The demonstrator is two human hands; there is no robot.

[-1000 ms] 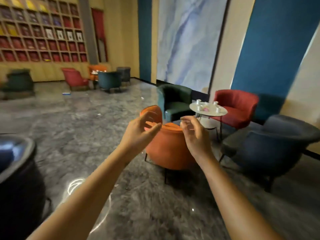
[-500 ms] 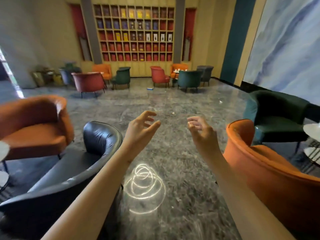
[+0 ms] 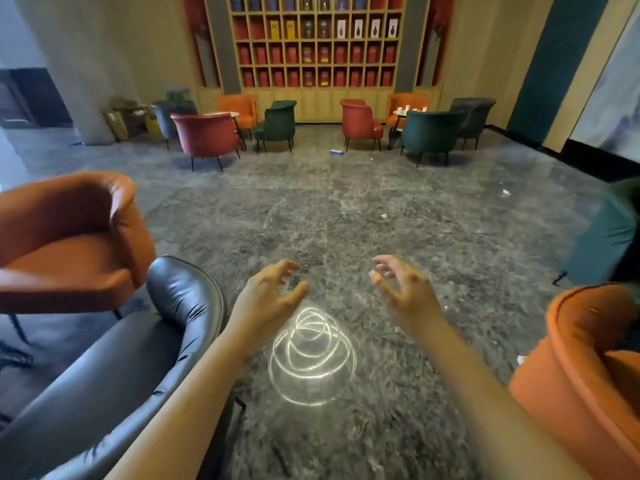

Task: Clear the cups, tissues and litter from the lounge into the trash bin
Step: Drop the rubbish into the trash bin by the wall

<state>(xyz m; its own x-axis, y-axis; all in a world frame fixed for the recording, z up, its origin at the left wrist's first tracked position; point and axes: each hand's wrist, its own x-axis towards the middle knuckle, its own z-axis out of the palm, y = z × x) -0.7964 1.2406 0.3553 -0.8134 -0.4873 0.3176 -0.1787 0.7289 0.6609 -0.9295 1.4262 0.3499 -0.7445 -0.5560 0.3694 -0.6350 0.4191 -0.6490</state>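
**Now searching: both hands empty, litter scattered ahead**

Evidently this is the hunting-out step, with nothing yet picked up. At the far left stands an orange armchair (image 3: 65, 237), and just beside it a black leather chair (image 3: 138, 358). The left hand (image 3: 268, 296) hangs above the stone floor (image 3: 242, 209), fingers loosely curled, holding nothing. Between the hands a bright coil of reflected light (image 3: 311, 358) lies on the floor. The right hand (image 3: 403, 289) mirrors the left, fingers relaxed and half bent, empty.

The litter lies well beyond both hands. A blue and white packet (image 3: 336, 152) sits on the floor between the far chairs. To its right is a small white scrap (image 3: 383, 215), perhaps a tipped cup but too small to tell, and further right another white scrap (image 3: 506, 192). White cups (image 3: 412, 108) stand on the far round table (image 3: 400, 113). A white bit (image 3: 520, 359) shows just beside the near orange chair (image 3: 571, 375) on the right. No trash bin can be made out.

The next move, I judge, calls for walking to the nearest scrap, stooping, and pinching it up with one hand while the other stays free. The bin must be found too.
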